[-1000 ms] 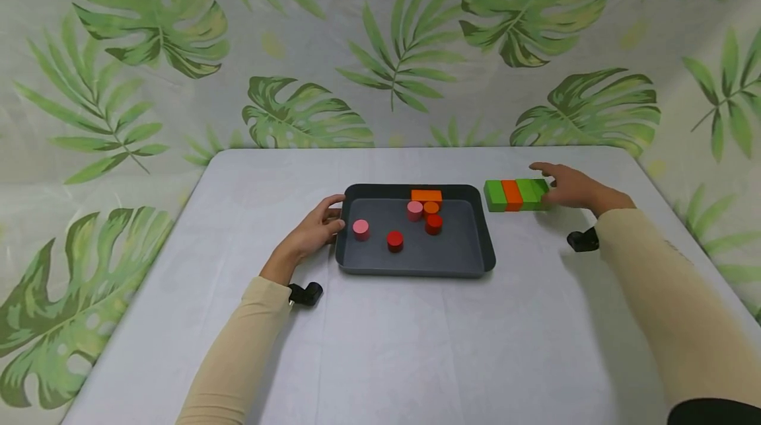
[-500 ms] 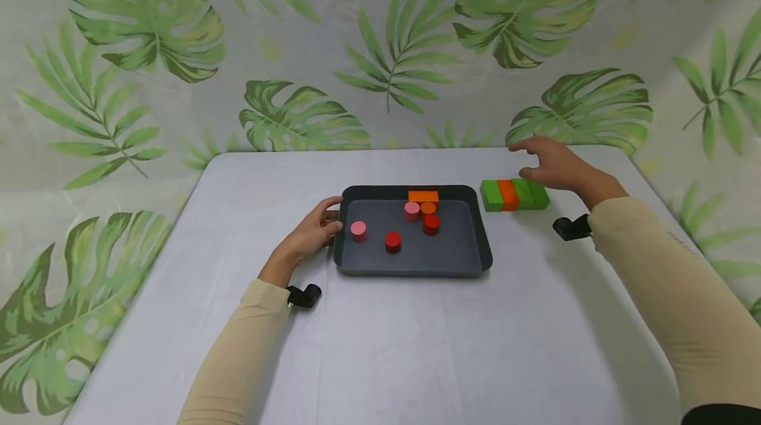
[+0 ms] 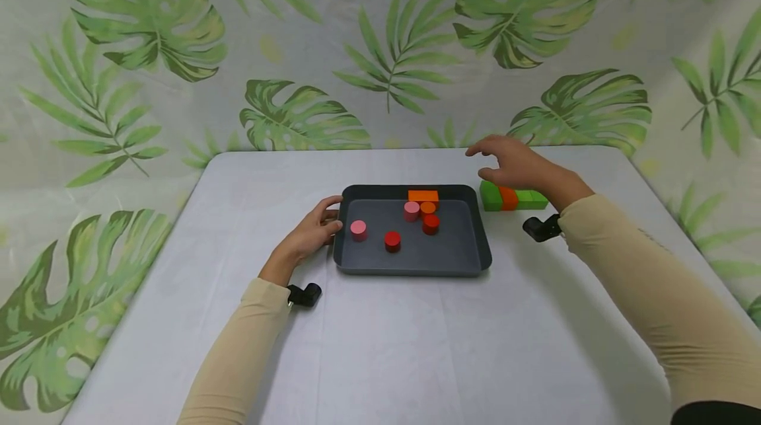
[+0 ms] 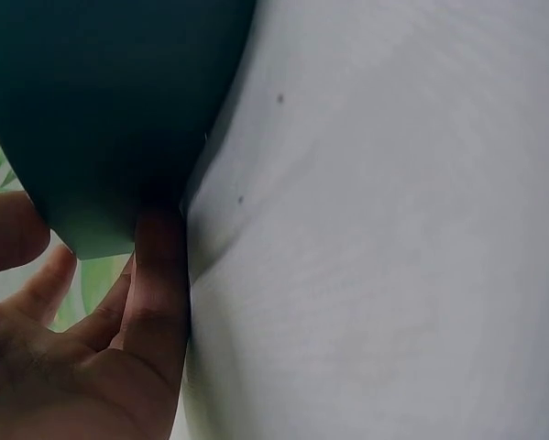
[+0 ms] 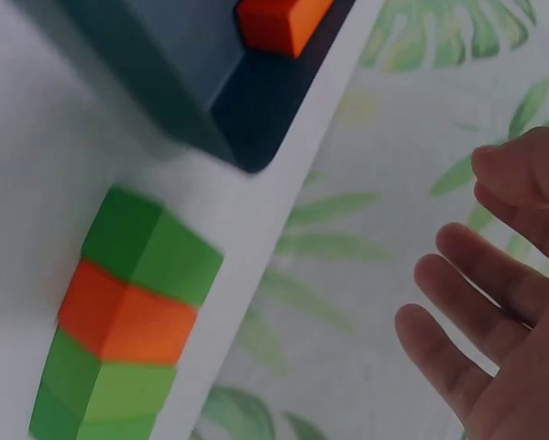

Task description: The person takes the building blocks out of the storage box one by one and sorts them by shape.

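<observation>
My left hand [image 3: 315,230] grips the left rim of a dark grey baking tray [image 3: 452,253]. In the left wrist view, fingers [image 4: 159,275] sit on either side of the tray wall [image 4: 109,137]. On the tray lie two pink cylinders [image 3: 359,231], two red cylinders [image 3: 392,241], an orange cylinder [image 3: 428,208] and an orange block [image 3: 423,195] at the far wall. My right hand [image 3: 514,162] hovers over the row of blocks right of the tray, fingers spread and holding nothing. That row has green blocks [image 3: 490,195] with an orange-red block [image 3: 508,198] among them.
A white cloth covers the table [image 3: 380,346], and its far edge runs just behind the tray and blocks. Beyond it hangs a leaf-patterned curtain [image 3: 392,48]. In the right wrist view, the row of blocks stands near the tray's corner [image 5: 251,151].
My right hand has lifted off the right end of the block row and moved left above it, towards the tray. The left hand stays at the tray's rim.
</observation>
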Tool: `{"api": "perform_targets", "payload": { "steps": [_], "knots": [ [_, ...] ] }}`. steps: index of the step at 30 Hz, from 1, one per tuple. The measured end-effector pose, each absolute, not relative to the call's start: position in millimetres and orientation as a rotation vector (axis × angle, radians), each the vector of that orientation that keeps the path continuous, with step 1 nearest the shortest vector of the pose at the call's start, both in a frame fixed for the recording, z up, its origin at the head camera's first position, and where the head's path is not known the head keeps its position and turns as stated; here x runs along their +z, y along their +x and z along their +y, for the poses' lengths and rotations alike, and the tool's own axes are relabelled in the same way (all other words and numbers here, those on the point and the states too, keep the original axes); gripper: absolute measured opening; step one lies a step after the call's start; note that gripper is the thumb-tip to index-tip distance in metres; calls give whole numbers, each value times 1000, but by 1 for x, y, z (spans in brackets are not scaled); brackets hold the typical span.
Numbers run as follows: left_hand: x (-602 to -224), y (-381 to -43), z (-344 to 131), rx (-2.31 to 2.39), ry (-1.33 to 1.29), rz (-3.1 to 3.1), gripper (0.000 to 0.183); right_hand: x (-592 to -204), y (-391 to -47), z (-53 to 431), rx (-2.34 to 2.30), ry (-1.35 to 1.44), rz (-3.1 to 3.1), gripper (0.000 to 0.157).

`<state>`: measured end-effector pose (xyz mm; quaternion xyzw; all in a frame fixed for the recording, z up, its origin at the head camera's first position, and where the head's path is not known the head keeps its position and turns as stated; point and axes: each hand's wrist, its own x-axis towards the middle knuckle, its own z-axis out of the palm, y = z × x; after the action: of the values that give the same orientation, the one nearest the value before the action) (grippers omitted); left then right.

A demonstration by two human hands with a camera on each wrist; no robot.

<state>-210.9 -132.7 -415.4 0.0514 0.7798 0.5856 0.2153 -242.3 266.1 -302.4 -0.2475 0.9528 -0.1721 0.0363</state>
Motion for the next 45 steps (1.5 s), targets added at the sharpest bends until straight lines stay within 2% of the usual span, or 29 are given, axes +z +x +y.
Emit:
{"api": "perform_targets", "payload": {
  "steps": [14, 33, 45],
  "knots": [
    [-417, -211, -133, 1618, 136, 2172, 60, -319, -242, 210, -469, -869, 2795, 39],
    [-418, -213, -135, 1610, 137, 2178, 60, -339, -244, 191, -406, -809, 2803, 35],
    [-418, -213, -133, 1610, 137, 2178, 60, -363, -254, 167, -241, -805, 2786, 43]
  ]
}}
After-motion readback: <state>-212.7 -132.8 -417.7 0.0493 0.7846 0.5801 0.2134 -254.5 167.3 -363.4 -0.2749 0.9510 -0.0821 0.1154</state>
